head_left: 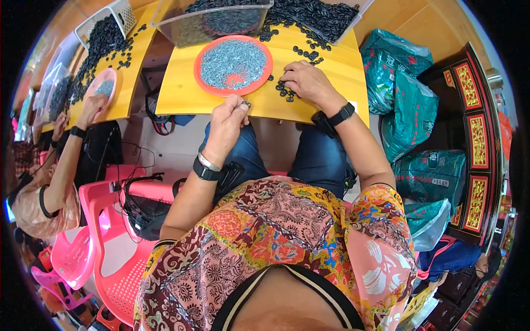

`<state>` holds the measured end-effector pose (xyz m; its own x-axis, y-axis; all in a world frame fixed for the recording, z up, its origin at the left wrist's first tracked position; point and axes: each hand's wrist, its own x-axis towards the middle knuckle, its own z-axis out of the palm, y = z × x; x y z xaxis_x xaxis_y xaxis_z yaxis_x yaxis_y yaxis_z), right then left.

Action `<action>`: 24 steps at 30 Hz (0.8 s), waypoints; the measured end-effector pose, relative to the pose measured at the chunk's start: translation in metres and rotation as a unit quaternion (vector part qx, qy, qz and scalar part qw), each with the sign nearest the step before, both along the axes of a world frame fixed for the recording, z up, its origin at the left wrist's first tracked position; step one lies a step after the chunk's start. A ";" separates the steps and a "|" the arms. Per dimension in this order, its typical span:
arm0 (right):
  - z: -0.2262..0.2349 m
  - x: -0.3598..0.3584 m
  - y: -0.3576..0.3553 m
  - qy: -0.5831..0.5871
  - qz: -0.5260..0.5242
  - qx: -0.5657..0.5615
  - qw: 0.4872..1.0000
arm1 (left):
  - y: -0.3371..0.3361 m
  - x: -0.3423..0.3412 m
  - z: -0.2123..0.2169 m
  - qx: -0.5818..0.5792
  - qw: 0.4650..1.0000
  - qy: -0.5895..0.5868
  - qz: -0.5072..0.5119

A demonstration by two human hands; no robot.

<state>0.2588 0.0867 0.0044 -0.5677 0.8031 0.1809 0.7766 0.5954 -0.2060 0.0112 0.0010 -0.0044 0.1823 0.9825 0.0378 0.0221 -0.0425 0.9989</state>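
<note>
My left hand [227, 119] is raised at the near edge of a yellow table [337, 66], its fingertips pinched on a small dark ring-shaped part [245, 103]. My right hand [307, 81] rests palm down on the table, fingers on a loose cluster of black ring parts [286, 91]. An orange round plate [233, 65] heaped with small grey metal pieces sits just beyond my left hand. A large pile of black rings [312, 16] spills across the far side of the table.
A clear plastic bin [212, 22] stands behind the plate. A person on the left works at a second yellow table [130, 77] with a pink plate [102, 85] and a white basket [107, 19]. Pink chairs [110, 243] at left, green bags [406, 105] at right.
</note>
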 end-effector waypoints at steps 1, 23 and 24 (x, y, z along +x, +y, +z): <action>0.000 -0.001 0.000 0.001 0.000 0.000 1.000 | 0.000 0.000 0.000 0.002 1.000 0.000 -0.002; 0.017 -0.025 -0.007 0.553 -0.070 -0.433 0.709 | 0.001 0.001 0.003 -0.032 0.998 -0.052 0.004; 0.017 -0.026 -0.009 0.566 -0.056 -0.449 0.689 | 0.001 0.001 0.003 -0.038 0.997 -0.064 0.001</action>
